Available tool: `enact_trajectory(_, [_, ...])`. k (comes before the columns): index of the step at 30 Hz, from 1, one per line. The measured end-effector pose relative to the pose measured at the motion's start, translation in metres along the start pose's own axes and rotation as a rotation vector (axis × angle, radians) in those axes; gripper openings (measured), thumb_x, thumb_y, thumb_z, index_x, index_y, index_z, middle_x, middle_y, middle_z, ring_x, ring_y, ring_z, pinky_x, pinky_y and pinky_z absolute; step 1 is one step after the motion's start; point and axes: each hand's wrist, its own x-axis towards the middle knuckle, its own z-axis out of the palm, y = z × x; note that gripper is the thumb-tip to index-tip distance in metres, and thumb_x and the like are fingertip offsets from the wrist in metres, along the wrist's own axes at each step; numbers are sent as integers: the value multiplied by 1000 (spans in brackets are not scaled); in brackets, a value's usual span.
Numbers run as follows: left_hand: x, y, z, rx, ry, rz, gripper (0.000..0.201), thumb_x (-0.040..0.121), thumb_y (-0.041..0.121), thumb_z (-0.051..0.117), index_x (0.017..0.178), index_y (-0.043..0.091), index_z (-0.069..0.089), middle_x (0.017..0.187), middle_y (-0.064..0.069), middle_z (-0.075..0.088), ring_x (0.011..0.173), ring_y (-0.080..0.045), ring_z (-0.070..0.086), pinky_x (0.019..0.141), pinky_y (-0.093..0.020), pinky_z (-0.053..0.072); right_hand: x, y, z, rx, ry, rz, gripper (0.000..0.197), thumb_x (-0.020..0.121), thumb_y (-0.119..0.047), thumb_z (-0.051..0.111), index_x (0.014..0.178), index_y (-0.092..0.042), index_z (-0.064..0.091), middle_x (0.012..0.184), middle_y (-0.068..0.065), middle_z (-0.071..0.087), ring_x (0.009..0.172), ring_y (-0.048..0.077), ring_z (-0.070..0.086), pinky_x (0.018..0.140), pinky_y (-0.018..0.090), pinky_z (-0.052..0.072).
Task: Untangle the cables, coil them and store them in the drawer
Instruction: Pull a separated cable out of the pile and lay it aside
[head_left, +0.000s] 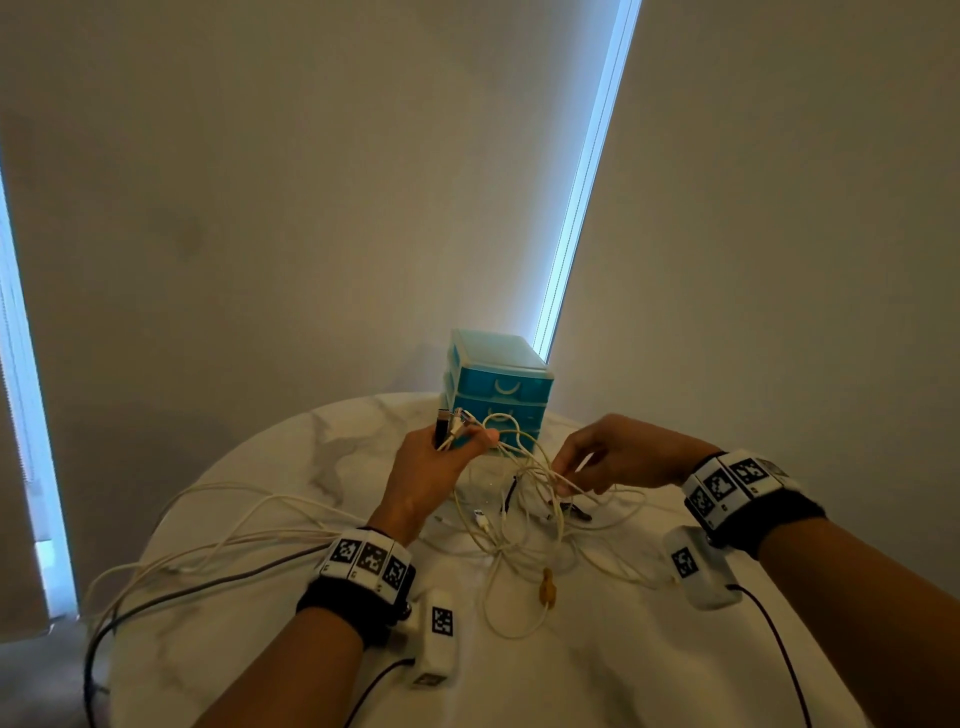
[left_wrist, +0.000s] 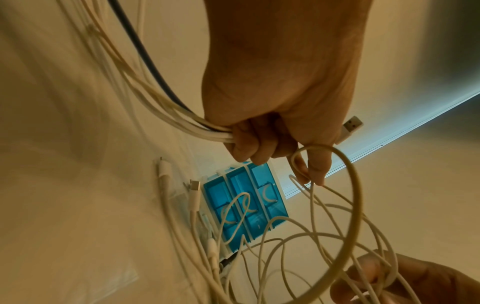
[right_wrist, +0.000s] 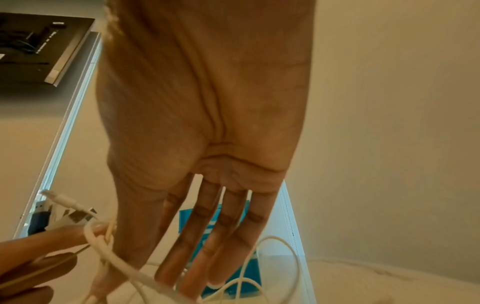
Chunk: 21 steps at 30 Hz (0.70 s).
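Note:
A tangle of white cables (head_left: 524, 519) lies on the round marble table (head_left: 623, 675) in front of a teal drawer unit (head_left: 498, 384), whose drawers are closed. My left hand (head_left: 457, 441) is raised and grips a bundle of cable ends, with a black plug (head_left: 441, 428) sticking up. In the left wrist view that hand (left_wrist: 259, 148) clasps several white cords and one dark cord, and a USB plug (left_wrist: 350, 125) pokes out behind it. My right hand (head_left: 566, 478) reaches into the loops, and its fingers (right_wrist: 207, 246) are straight with a white cable (right_wrist: 145, 277) lying across them.
Long cable lengths (head_left: 208, 545) trail from my left hand over the table's left edge. A yellowish piece (head_left: 546, 587) sits on a loop near the front. The drawer unit stands at the far edge against the wall. Loose plugs (left_wrist: 194, 185) lie beside it.

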Motion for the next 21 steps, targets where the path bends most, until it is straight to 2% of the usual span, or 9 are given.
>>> enact_trajectory(2, [1, 0, -1, -6, 18, -9, 16, 89, 37, 84, 91, 21, 84, 92, 7, 82, 87, 0, 73, 79, -20, 48, -1, 0, 3, 14, 22, -31, 12, 94, -26, 82, 106, -27, 83, 103, -7, 83, 102, 20, 76, 88, 36, 63])
enact_trajectory(5, [2, -2, -1, -8, 31, -28, 15, 88, 37, 85, 92, 22, 85, 91, 8, 82, 87, -1, 73, 79, -21, 49, -4, 2, 5, 33, 63, -80, 7, 97, -28, 79, 104, -27, 81, 106, -8, 82, 99, 18, 77, 83, 35, 61])
enact_trajectory(7, [2, -4, -2, -10, 37, -41, 11, 86, 29, 87, 93, 21, 85, 89, 10, 81, 84, 2, 73, 78, -20, 48, -6, 5, 3, 75, 132, -91, 4, 99, -28, 76, 103, -27, 77, 108, -8, 80, 101, 21, 77, 84, 39, 63])
enact_trajectory(9, [4, -7, -2, -1, 43, -67, 15, 82, 25, 91, 95, 21, 84, 95, 7, 82, 92, -3, 74, 79, -22, 49, -7, 7, 1, 124, 213, -95, 5, 101, -29, 73, 105, -26, 72, 111, -8, 79, 104, 20, 76, 87, 42, 64])
enact_trajectory(12, [5, -8, -2, 51, 10, -89, 27, 76, 31, 95, 99, 22, 82, 100, 6, 82, 97, -10, 75, 76, -22, 52, -7, 6, -3, 188, 374, -115, 15, 101, -31, 71, 106, -17, 68, 108, -6, 81, 103, 14, 76, 89, 43, 65])
enact_trajectory(14, [3, -7, -1, 58, -32, -101, 36, 74, 37, 96, 104, 23, 80, 100, 8, 81, 97, -7, 75, 75, -19, 53, -5, 4, -5, 189, 482, -143, 13, 103, -27, 69, 105, -15, 67, 102, -2, 80, 97, 15, 77, 88, 44, 66])
enact_trajectory(16, [0, -3, -1, 57, -59, -92, 39, 74, 40, 96, 106, 24, 79, 99, 14, 80, 92, 4, 72, 72, -15, 51, -2, 0, -6, 136, 565, -168, 10, 104, -30, 66, 107, -20, 67, 98, -2, 77, 91, 17, 76, 84, 40, 67])
enact_trajectory(18, [0, 0, -2, 34, -67, -79, 40, 74, 45, 95, 105, 25, 79, 102, 16, 79, 96, 5, 71, 78, -17, 53, 0, -4, -9, 68, 620, -169, 12, 103, -39, 66, 106, -28, 68, 99, -4, 74, 84, 16, 75, 78, 33, 65])
enact_trajectory(21, [3, 1, -4, -5, -56, -42, 39, 75, 45, 95, 105, 25, 79, 107, 14, 80, 105, -5, 74, 91, -26, 57, 2, -11, -12, 43, 588, -159, 14, 98, -44, 73, 100, -30, 75, 96, 2, 75, 72, 15, 74, 71, 33, 64])
